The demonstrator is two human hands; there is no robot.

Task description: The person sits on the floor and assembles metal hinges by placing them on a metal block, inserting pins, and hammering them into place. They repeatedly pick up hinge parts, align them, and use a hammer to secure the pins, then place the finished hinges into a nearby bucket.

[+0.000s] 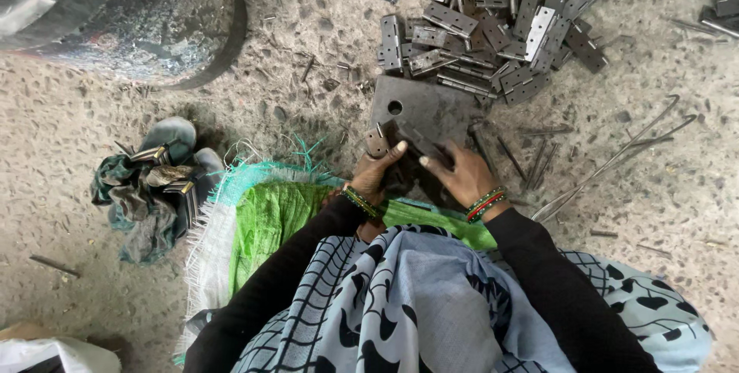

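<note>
A small dark metal hinge (419,144) is gripped between both hands, just above a square grey steel plate with a round hole (427,107) that lies flat on the rough concrete floor (308,73). The left hand (377,173) is closed on the near end of the hinge, with a thimble-like cap on one raised finger; the right hand (462,175) is closed on the other end, fingers curled over it. Coloured bangles are worn at both wrists. Directly beyond the hands, past the plate, a loose heap of grey metal hinges (493,34) is spread over the floor. To the right of the right hand, thin metal rods and pins (608,163) are scattered. To the left of the left hand, a crumpled dark green cloth with a few hinges on it (150,188) lies beside a worn shoe. Just beneath the wrists, a bright green woven sack (269,215) is laid across the lap.
</note>
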